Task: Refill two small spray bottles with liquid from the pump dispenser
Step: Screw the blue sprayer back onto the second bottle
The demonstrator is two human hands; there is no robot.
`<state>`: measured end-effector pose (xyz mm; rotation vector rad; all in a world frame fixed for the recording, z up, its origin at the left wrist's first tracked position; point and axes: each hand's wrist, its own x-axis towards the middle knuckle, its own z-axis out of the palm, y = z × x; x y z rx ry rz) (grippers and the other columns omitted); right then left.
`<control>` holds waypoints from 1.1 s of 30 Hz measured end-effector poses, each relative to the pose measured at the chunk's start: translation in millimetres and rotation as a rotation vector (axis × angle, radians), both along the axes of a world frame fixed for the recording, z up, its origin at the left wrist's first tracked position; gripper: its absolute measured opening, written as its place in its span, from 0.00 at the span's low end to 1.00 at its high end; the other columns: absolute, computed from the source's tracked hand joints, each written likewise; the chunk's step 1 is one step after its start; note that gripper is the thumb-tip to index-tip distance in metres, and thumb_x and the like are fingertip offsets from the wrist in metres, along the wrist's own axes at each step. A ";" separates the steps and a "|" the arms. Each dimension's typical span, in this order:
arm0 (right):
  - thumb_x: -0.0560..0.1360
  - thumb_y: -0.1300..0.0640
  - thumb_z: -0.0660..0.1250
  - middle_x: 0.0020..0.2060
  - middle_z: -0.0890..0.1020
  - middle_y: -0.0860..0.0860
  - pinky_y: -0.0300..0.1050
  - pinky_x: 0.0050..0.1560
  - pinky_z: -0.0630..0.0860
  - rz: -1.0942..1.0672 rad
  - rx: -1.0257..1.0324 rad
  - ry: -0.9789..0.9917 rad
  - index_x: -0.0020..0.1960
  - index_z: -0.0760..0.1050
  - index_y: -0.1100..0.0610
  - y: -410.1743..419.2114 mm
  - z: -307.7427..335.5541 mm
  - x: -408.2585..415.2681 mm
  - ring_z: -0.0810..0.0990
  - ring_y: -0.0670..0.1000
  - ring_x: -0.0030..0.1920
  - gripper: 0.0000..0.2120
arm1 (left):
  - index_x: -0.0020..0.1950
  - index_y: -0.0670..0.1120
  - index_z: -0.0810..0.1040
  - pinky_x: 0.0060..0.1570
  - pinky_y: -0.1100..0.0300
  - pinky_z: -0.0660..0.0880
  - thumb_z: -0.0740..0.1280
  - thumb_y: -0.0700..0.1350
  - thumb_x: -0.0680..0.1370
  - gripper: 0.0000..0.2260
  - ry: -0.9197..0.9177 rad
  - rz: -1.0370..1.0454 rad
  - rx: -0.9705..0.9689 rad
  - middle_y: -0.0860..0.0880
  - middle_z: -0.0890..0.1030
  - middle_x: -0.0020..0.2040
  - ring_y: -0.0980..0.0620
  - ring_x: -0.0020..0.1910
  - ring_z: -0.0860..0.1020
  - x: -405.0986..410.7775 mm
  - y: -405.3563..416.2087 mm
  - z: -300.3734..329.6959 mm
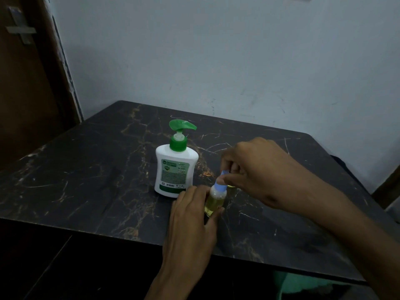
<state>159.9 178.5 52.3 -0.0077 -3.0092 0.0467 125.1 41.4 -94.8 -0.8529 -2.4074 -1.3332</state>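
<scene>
Item 1. Small spray bottle (pixel 214 202): clear body, filled well up with pale yellow liquid, light blue top (pixel 221 184). Stands upright or nearly so on the table (pixel 86 169), near its front edge, just right of and in front of the pump dispenser.

Item 2. Left hand (pixel 190 217): reaches in from the front edge; thumb and fingers curl round the lower body of the spray bottle and hold it in place.

Item 3. Right hand (pixel 255 169): comes in from the right, above the bottle; fingertips pinch the blue top (whether it is seated fully on the neck cannot be told, since the fingers cover the joint).

Item 4. Second small bottle (pixel 231 185): only a sliver of yellowish green shows under the right hand, on the table just behind and right of the first; its shape and cap are hidden.

Item 5. Pump dispenser (pixel 176 169): white bottle, green collar and green pump head, printed green label facing the camera. Upright on the table, close to the left hand; the spout points right.

Item 6. Table: dark marble-look top with gold and white veining (some pale scratches toward the far side). Its far edge meets the wall.

Item 7. Wall (pixel 216 61): plain pale blue-grey, scuffed low down.

Item 8. Door (pixel 23 83): dark brown wood at far left, with a metal latch (pixel 20 29) near the top.

Item 9. Green cloth (pixel 303 286): below the table's front edge at lower right, partly seen.
</scene>
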 end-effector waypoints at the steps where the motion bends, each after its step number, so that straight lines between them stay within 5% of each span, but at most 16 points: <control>1: 0.78 0.40 0.71 0.37 0.82 0.47 0.49 0.42 0.80 -0.013 0.020 0.012 0.43 0.79 0.50 -0.6 -0.6 -0.6 0.80 0.48 0.38 0.14 | 0.56 0.57 0.76 0.51 0.61 0.72 0.75 0.49 0.76 0.12 -0.002 -0.002 0.005 0.60 0.76 0.49 0.60 0.50 0.73 0.3 -0.2 0.1; 6: 0.78 0.30 0.61 0.28 0.69 0.47 0.44 0.31 0.64 -0.071 0.109 0.025 0.33 0.64 0.51 -9.1 -4.5 -3.0 0.66 0.48 0.29 0.27 | 0.59 0.58 0.76 0.54 0.59 0.74 0.75 0.49 0.76 0.14 -0.017 -0.002 0.023 0.61 0.76 0.50 0.60 0.51 0.74 0.1 -0.5 0.2; 9: 0.77 0.29 0.61 0.34 0.76 0.45 0.44 0.36 0.72 -0.046 0.106 0.010 0.42 0.73 0.49 -10.1 -7.3 -2.6 0.74 0.46 0.34 0.23 | 0.57 0.60 0.74 0.53 0.63 0.72 0.75 0.48 0.76 0.15 -0.009 -0.017 0.041 0.63 0.76 0.50 0.62 0.52 0.74 1.2 -1.4 0.7; 12: 0.79 0.40 0.68 0.46 0.82 0.44 0.47 0.45 0.79 0.017 0.040 0.004 0.58 0.75 0.45 -8.2 -2.9 5.0 0.80 0.47 0.45 0.12 | 0.53 0.63 0.72 0.49 0.68 0.69 0.74 0.48 0.76 0.15 0.005 -0.010 0.036 0.64 0.74 0.46 0.63 0.51 0.73 0.6 -1.1 -0.7; 17: 0.77 0.55 0.70 0.45 0.84 0.44 0.52 0.47 0.82 0.027 0.049 0.010 0.53 0.77 0.44 -3.3 0.1 3.8 0.82 0.47 0.44 0.08 | 0.56 0.58 0.76 0.50 0.65 0.69 0.74 0.50 0.77 0.11 -0.004 -0.009 0.015 0.61 0.75 0.48 0.61 0.49 0.73 -0.8 -0.2 -2.5; 20: 0.78 0.49 0.71 0.43 0.83 0.45 0.51 0.47 0.82 -0.015 0.050 -0.011 0.49 0.78 0.47 -1.6 0.6 -1.5 0.81 0.49 0.43 0.03 | 0.56 0.58 0.75 0.51 0.64 0.70 0.74 0.50 0.77 0.11 -0.010 -0.016 0.020 0.61 0.75 0.49 0.60 0.49 0.73 0.3 -0.3 -0.6; 26: 0.78 0.32 0.63 0.32 0.74 0.47 0.46 0.35 0.73 -0.045 0.144 0.043 0.39 0.70 0.50 -4.6 -2.8 -1.8 0.74 0.48 0.34 0.22 | 0.58 0.58 0.76 0.52 0.61 0.71 0.74 0.50 0.77 0.13 -0.009 -0.002 0.016 0.61 0.75 0.49 0.61 0.50 0.73 0.2 -0.5 -0.6; 29: 0.77 0.31 0.64 0.37 0.80 0.46 0.48 0.41 0.79 -0.029 0.116 0.023 0.44 0.75 0.49 -3.6 -1.0 1.3 0.78 0.48 0.38 0.20 | 0.56 0.59 0.75 0.53 0.61 0.71 0.74 0.50 0.77 0.12 -0.022 -0.003 0.021 0.62 0.76 0.49 0.61 0.50 0.73 0.4 -0.5 0.2; 33: 0.77 0.46 0.71 0.47 0.84 0.43 0.52 0.50 0.82 0.012 0.039 -0.008 0.57 0.77 0.43 -2.2 0.1 4.3 0.81 0.49 0.47 0.09 | 0.54 0.58 0.76 0.50 0.63 0.70 0.74 0.49 0.77 0.10 -0.009 0.000 0.014 0.61 0.75 0.47 0.61 0.49 0.72 0.4 0.3 0.2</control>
